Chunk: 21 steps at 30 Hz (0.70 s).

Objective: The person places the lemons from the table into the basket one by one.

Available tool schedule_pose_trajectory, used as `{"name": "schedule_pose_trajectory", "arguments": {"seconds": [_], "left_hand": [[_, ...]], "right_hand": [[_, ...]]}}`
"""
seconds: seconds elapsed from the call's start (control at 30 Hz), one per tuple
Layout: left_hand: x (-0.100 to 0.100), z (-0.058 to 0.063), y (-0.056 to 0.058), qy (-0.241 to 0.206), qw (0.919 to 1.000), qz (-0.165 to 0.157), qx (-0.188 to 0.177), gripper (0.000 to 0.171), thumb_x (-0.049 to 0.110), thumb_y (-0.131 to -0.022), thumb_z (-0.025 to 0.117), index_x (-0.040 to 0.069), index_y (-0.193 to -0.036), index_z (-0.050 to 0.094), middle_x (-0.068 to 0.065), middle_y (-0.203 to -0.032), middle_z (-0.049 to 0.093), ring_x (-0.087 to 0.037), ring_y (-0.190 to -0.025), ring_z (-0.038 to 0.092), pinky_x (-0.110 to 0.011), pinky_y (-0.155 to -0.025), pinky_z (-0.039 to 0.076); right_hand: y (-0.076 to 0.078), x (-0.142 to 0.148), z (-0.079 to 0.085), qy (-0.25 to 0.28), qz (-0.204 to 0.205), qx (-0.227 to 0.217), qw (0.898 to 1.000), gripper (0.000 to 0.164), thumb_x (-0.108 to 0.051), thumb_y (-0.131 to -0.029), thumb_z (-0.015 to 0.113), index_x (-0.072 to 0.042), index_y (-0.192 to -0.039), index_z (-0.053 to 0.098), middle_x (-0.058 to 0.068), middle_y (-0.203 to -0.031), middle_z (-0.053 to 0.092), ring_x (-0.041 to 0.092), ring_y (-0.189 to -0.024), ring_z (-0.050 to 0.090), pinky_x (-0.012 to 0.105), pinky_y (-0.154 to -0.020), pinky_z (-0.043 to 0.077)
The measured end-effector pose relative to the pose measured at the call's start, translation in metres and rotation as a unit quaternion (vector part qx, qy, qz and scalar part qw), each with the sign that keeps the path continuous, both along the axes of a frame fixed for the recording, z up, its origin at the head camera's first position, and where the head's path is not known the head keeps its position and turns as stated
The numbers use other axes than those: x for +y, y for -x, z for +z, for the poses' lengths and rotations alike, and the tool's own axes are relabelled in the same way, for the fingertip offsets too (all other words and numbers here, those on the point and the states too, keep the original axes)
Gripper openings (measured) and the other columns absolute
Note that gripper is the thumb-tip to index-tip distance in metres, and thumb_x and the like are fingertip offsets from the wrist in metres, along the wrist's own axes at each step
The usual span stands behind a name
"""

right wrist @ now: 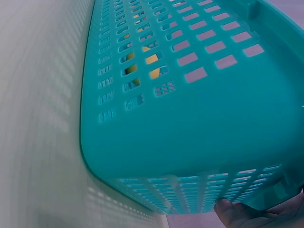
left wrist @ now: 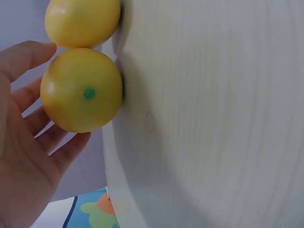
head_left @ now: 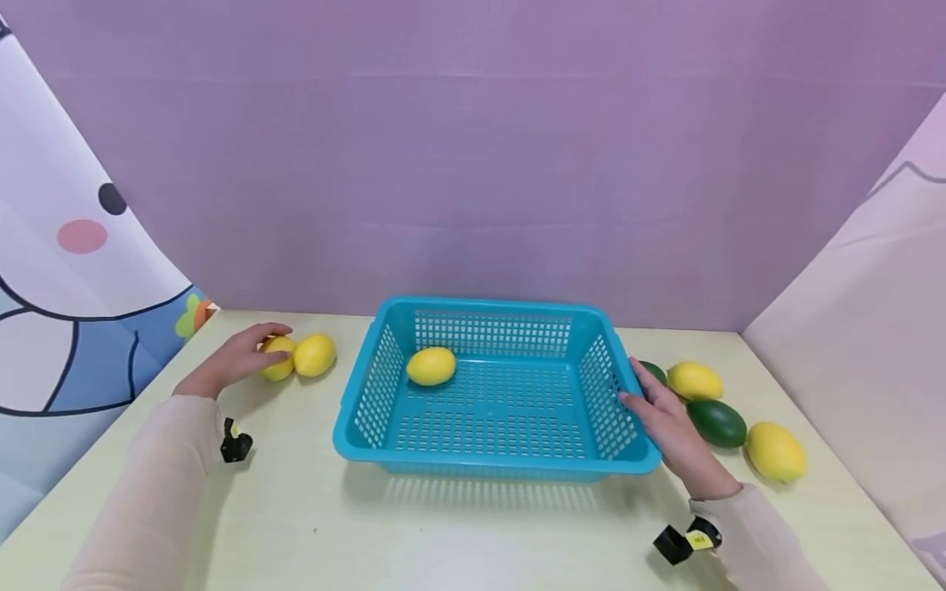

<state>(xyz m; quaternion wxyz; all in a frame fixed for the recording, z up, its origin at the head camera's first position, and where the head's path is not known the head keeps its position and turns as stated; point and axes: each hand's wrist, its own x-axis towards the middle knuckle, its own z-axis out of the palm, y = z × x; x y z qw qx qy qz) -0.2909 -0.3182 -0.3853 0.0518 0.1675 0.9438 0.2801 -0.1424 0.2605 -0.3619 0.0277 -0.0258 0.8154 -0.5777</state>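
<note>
A turquoise plastic basket (head_left: 488, 461) with perforated walls stands mid-table, one lemon (head_left: 431, 366) lying inside toward its left. My right hand (head_left: 676, 431) grips the basket's right rim; in the right wrist view only part of that hand (right wrist: 251, 216) shows at the lower corner. On the left, my left hand (head_left: 240, 355) has its thumb and fingers curled round a lemon (left wrist: 80, 90) on the table. A second lemon (head_left: 315, 355) lies against that one, on its right. Part of the held lemon is hidden behind the fingers in the head view.
Right of the basket lie a lemon (head_left: 695, 381), a dark green avocado-like fruit (head_left: 717, 423), another lemon (head_left: 776, 452) and a green fruit (head_left: 654, 373) partly behind the right hand. A purple cloth backdrop (head_left: 473, 164) rises behind the pale table (head_left: 296, 525).
</note>
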Motion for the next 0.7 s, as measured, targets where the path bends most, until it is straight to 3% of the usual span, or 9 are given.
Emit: {"name": "schedule_pose_trajectory", "arguments": {"seconds": [0.43, 0.7], "left_hand": [[-0.0026, -0.0091, 0.0017, -0.015, 0.9984, 0.001, -0.054, 0.069, 0.03, -0.085, 0.065, 0.001, -0.14, 0.034, -0.028, -0.137, 0.035, -0.044, -0.118, 0.037, -0.067, -0.099, 0.029], [0.0003, -0.0093, 0.0006, -0.014, 0.9986, -0.003, -0.052, 0.076, 0.022, -0.081, 0.07, 0.0, -0.141, 0.03, -0.029, -0.139, 0.033, -0.045, -0.119, 0.035, -0.068, -0.099, 0.026]], "right_hand": [[0.0015, -0.0007, 0.0001, 0.0, 0.0, -0.008, 1.0, 0.065, -0.014, -0.102, 0.039, -0.005, -0.15, -0.003, 0.025, -0.155, 0.007, 0.047, -0.137, 0.02, 0.053, -0.1, 0.035], [0.0004, -0.0003, 0.0003, 0.007, -0.001, -0.005, 1.0, 0.065, -0.013, -0.102, 0.039, -0.004, -0.15, -0.003, 0.025, -0.155, 0.007, 0.047, -0.137, 0.02, 0.054, -0.101, 0.034]]}}
